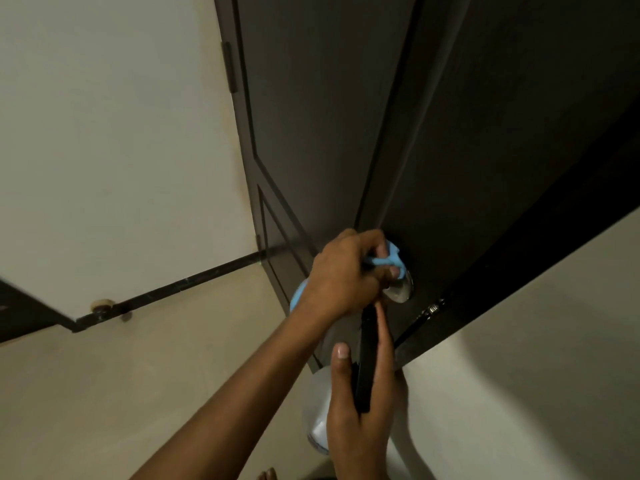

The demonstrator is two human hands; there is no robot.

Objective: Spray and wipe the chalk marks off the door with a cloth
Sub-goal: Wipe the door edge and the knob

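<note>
Door: dark brown and panelled, it fills the frame from 12 to 3 o'clock, standing ajar; its free edge runs down from 3 o'clock toward centre, with a latch plate showing on it.
Chalk marks: cannot tell from this view whether any are on the door.
Left hand: at centre, fingers curled round a blue cloth, pressing it against the door at the top of a round metal knob.
Cloth: bunched in the fist, a second fold showing below the wrist at about 8 o'clock of the hand.
Right hand: at 6 o'clock, gripping a spray bottle by its black head, forefinger laid straight along the head toward the knob.
Bottle: translucent body hanging below the hand, just beside the door's free edge.
Hinge side: a hinge sits at 11 o'clock where the door meets the cream wall.
Skirting: a dark strip crosses from 9 o'clock to the door's foot, a round doorstop resting against it.
Floor: pale floor lies open to 7 o'clock; more lies right of the door edge at 4 o'clock.
Toes: bare, at the bottom edge.
</note>
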